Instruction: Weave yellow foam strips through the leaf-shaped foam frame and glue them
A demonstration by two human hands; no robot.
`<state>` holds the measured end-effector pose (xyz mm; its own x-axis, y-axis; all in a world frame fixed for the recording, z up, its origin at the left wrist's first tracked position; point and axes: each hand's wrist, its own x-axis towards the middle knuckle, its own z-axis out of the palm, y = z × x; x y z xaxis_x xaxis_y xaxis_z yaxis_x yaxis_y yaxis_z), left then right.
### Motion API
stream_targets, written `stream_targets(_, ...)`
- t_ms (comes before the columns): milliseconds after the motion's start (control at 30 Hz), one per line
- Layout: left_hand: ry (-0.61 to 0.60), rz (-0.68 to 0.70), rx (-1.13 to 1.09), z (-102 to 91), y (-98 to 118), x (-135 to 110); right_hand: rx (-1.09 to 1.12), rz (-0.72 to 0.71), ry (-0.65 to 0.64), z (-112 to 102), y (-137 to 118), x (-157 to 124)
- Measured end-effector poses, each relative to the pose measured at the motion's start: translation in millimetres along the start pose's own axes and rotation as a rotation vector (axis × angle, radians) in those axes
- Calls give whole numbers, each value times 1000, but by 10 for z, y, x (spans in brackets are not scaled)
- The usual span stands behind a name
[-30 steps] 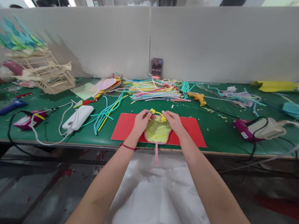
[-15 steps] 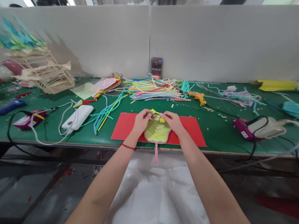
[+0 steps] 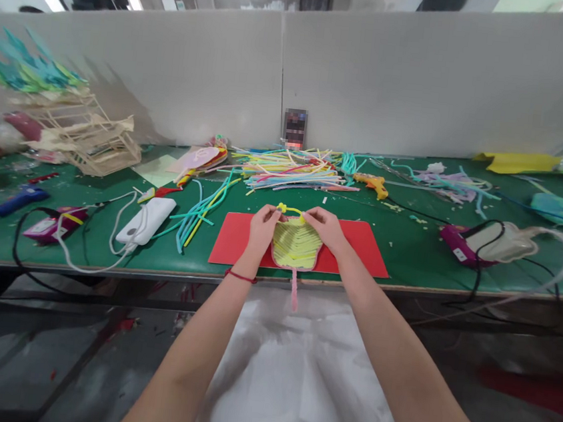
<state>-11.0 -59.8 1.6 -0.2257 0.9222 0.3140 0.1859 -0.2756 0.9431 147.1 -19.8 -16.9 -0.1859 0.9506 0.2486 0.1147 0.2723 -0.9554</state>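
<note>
Yellow chenille stem (image 3: 292,210), one, with a flower-like cluster at its left end and a yellow lump at its right: it is spanning the gap between the two hands, arching over the top edge of a fan. Left hand (image 3: 263,226), a red cord bracelet (image 3: 241,276) circling the wrist: its fingers are pinching the stem near the cluster. Right hand (image 3: 327,228): its fingers are gripping the other end, by the lump. Leaf-shaped fan (image 3: 296,247), yellow-green, pink-edged: it is lying beneath the stem on a red sheet (image 3: 238,237), its pink handle (image 3: 294,291) extending past the front edge of the green surface (image 3: 410,255); whether the hands are touching it cannot be told. Chenille stems, assorted colours, a pile (image 3: 295,172): these are lying beyond the sheet, with a smartphone (image 3: 295,128) leaning upright behind them against the grey partition (image 3: 400,82). Orange glue gun (image 3: 372,183), one: it is lying just right of the pile. White power bank (image 3: 147,222), one: it is resting left of the sheet, a white cable (image 3: 79,269) trailing beside it.
</note>
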Motion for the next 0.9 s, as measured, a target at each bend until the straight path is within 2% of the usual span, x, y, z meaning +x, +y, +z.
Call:
stream_targets(267, -77, 18, 138, 35, -43, 1, 39, -28, 168, -34, 51, 52)
stream_targets(367, -72, 41, 196, 34, -88, 7, -13, -22, 217, -41, 46, 47)
stream_targets(533, 85, 47, 279, -6, -157, 26, -136, -67, 169, -36, 96, 33)
stream_targets(667, 193, -2, 492, -43, -173, 34, -189, -90, 124, -33, 140, 31)
stream_targets(800, 175, -19, 715, -20, -164, 18, -249, -90, 97, -30, 113, 16)
stream_targets(900, 142, -23, 798, 9, -157, -2, -282, -96, 111, -26, 86, 6)
